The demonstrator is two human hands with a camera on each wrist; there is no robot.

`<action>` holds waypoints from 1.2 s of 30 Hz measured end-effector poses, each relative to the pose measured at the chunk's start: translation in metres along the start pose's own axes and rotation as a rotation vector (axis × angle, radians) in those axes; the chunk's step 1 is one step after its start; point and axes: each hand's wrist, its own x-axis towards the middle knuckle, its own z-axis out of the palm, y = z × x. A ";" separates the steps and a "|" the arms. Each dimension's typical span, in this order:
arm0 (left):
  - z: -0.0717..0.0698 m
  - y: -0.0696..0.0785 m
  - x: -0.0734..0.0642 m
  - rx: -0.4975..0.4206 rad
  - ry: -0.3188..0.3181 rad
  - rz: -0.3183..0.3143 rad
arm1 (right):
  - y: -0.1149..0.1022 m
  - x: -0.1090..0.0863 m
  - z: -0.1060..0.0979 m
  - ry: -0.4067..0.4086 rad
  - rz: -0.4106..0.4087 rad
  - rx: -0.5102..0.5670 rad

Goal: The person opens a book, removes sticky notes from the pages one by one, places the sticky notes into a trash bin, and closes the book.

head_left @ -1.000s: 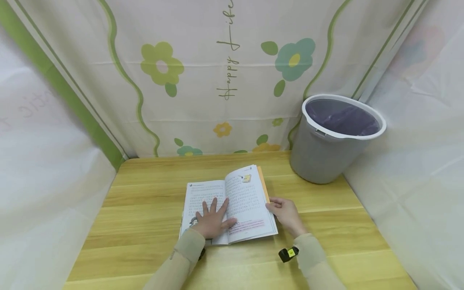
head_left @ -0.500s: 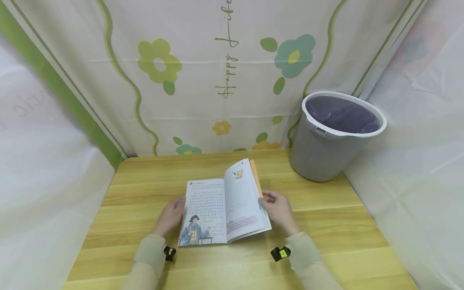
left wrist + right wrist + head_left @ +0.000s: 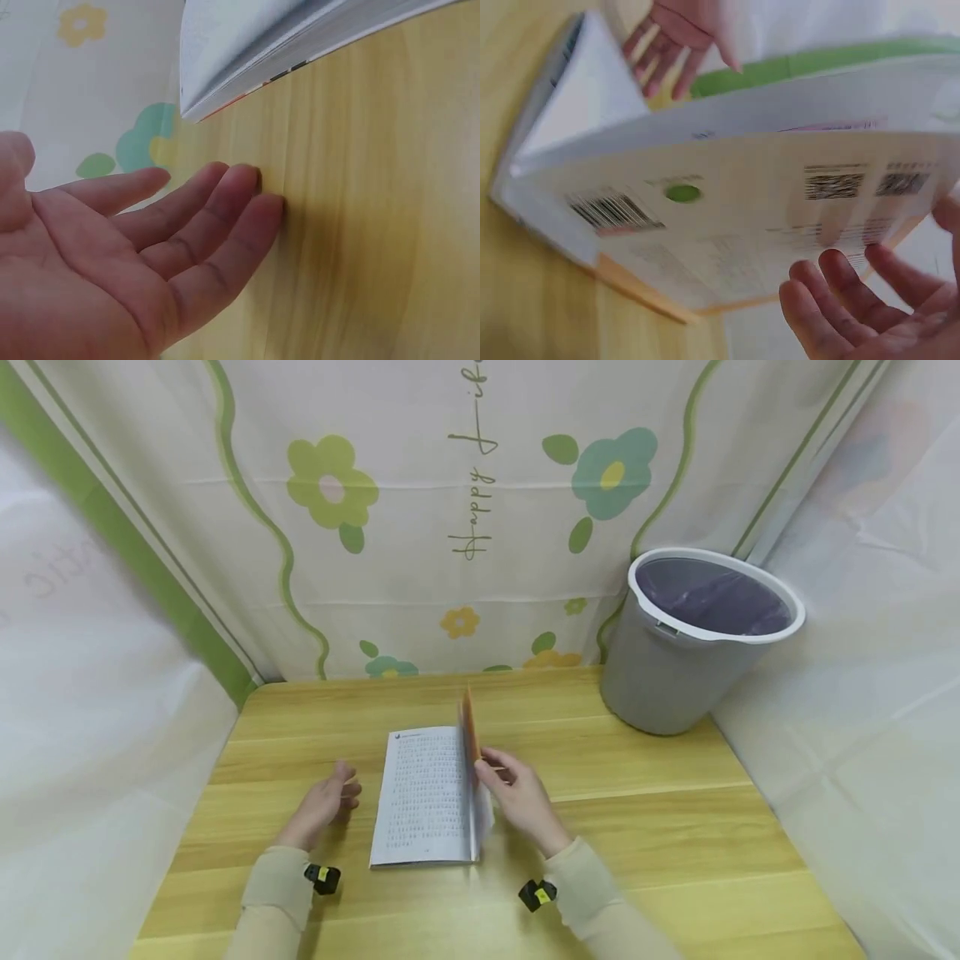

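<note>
An open book (image 3: 422,797) lies on the table, its left page of printed text flat. Its right-hand pages and orange-edged back cover (image 3: 471,727) stand nearly upright. My right hand (image 3: 522,797) holds that raised part by its outer edge, thumb and fingers at the cover. Seen from the right wrist, the back cover (image 3: 735,210) carries a barcode and two square codes, with the fingers of the right hand (image 3: 877,307) bent beside it. My left hand (image 3: 321,810) is off the book, to its left; in the left wrist view its fingers (image 3: 217,255) are loosely bent, palm bare.
A grey bin (image 3: 667,677) with a white rim and purple liner stands at the table's back right. Behind the wooden table (image 3: 660,827) hangs a flower-print curtain (image 3: 420,527), and pale cloth encloses both sides.
My left hand has left the pages and drawn off to the left. My right hand has lifted the right-hand pages and cover and swung them leftward to nearly upright.
</note>
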 end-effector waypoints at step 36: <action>0.059 0.002 0.003 0.442 0.085 0.023 | 0.060 -0.022 0.073 -0.126 -0.032 -0.764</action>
